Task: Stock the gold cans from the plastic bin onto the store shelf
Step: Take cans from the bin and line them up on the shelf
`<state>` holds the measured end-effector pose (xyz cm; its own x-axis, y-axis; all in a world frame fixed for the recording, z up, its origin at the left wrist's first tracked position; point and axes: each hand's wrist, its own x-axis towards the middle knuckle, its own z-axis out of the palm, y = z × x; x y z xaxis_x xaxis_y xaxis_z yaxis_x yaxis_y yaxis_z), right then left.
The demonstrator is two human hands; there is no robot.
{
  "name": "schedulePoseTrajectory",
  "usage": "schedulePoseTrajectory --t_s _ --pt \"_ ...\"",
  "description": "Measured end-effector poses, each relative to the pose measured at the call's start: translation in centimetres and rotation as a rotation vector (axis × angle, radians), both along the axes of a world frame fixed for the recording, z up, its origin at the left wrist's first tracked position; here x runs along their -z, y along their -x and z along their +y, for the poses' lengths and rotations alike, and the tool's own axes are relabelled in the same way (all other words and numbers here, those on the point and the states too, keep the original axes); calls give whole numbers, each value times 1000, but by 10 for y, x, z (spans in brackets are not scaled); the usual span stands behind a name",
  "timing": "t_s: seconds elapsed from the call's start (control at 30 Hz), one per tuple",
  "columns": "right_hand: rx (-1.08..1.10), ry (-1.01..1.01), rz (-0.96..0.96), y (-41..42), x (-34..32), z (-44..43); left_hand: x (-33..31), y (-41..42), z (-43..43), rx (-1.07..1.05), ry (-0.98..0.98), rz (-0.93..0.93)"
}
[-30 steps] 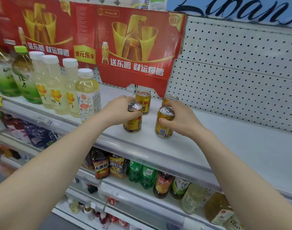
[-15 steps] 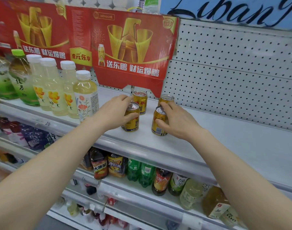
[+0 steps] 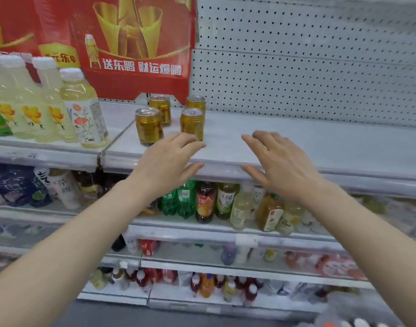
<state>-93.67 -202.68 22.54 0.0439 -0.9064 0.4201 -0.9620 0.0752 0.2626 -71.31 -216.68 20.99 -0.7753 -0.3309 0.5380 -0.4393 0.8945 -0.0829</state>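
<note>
Several gold cans stand upright on the white store shelf [image 3: 296, 147], two in front and two behind. The front left can [image 3: 148, 126] and the front right can [image 3: 192, 122] stand free, with the back cans [image 3: 160, 108] close to the pegboard. My left hand [image 3: 167, 161] hovers in front of the shelf edge, fingers spread, holding nothing, just below the front right can. To the right, my right hand [image 3: 278, 164] is also spread and empty, apart from the cans. The plastic bin [image 3: 344, 312] shows blurred at the bottom right.
Pale yellow drink bottles [image 3: 81, 112] stand on the shelf left of the cans. A red cardboard display [image 3: 136, 43] leans behind them. The shelf right of the cans is bare against white pegboard [image 3: 308, 67]. Lower shelves hold many bottles [image 3: 204, 201].
Both hands have let go of the two front cans and drawn back from the shelf with fingers spread. The view has tilted down and moved closer.
</note>
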Motion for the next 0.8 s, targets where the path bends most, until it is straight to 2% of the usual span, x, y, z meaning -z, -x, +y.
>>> schedulePoseTrajectory --t_s 0.17,0.4,0.63,0.8 --pt "147 -15 -21 15 52 114 51 41 74 212 -83 28" --pt "344 -79 -148 42 117 260 122 121 183 414 -253 -89" --pt "557 -80 -386 95 206 385 200 219 291 541 -417 -190" --pt "730 -155 -636 154 291 476 270 297 359 531 -591 -314"
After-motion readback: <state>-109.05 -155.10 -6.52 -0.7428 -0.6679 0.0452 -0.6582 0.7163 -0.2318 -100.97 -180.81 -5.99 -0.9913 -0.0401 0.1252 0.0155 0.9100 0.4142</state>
